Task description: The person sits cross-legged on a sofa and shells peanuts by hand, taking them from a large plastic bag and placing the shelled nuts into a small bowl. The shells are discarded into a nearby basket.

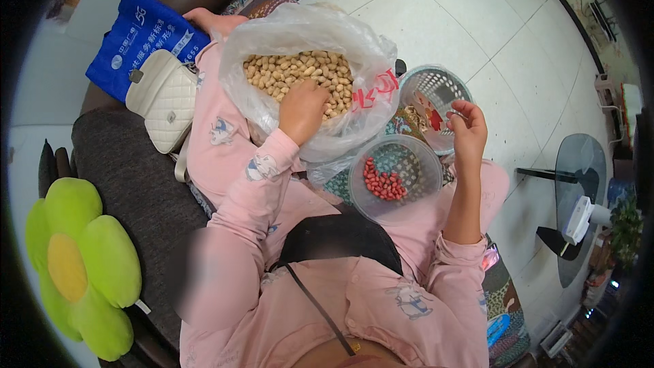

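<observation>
Unshelled peanuts (301, 69) fill a large translucent plastic bag (327, 25) lying open over my lap. My left hand (305, 110) rests on the peanuts, its fingertips partly hidden among them. My right hand (467, 125) is raised at the near right rim of a perforated plastic basket (434, 74), fingers bent; whether it holds something small cannot be made out. Inside the basket are a liner bag with red marks and some empty peanut shells (415, 116). Below it, a clear round plastic tub (426, 197) holds shelled red-skinned peanuts (384, 181) gathered at its left side.
A white quilted handbag (168, 120) and a blue printed bag (148, 36) lie left of the peanut bag. A green flower cushion (110, 260) is on the dark sofa (138, 194). A white fan (580, 220) stands at right on the tiled floor (460, 10).
</observation>
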Motion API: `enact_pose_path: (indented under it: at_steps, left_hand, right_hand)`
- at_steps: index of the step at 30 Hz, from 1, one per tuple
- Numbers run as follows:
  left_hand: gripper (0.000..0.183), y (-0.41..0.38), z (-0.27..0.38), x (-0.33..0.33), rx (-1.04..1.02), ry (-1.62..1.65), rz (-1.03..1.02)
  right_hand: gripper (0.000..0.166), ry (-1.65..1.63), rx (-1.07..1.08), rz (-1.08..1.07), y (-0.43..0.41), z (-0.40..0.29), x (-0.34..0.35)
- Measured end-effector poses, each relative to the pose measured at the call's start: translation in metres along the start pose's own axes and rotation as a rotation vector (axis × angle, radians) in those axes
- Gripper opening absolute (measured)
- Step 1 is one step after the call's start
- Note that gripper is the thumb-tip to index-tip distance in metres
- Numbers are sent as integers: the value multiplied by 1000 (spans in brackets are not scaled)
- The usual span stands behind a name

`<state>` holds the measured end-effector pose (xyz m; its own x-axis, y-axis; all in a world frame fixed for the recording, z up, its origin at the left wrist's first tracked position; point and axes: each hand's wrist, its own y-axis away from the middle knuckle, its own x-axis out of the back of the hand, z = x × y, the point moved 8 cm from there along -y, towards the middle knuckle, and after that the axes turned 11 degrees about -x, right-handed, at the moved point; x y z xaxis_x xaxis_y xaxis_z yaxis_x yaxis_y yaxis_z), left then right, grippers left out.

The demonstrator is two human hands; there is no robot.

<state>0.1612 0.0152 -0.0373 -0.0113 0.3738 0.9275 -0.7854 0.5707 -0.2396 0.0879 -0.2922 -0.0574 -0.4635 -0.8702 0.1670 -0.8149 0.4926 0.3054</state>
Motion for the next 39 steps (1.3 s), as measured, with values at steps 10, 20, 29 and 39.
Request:
enact_pose_path:
  at_steps: [10,20,29,39]
  left_hand:
    - [6,21,-6,9,455,1102,135]
    - [17,23,52,25,381,1568,113]
    - [19,38,99,6,403,1799,27]
    - [24,34,96,12,462,1822,82]
  right_hand:
    - [17,1,174,-378,77,-43,-86]
    - [12,-96,45,-571,108,-58,-133]
    - [17,-237,-46,-640,121,-37,-105]
    - [22,-346,-41,-788,130,-40,-116]
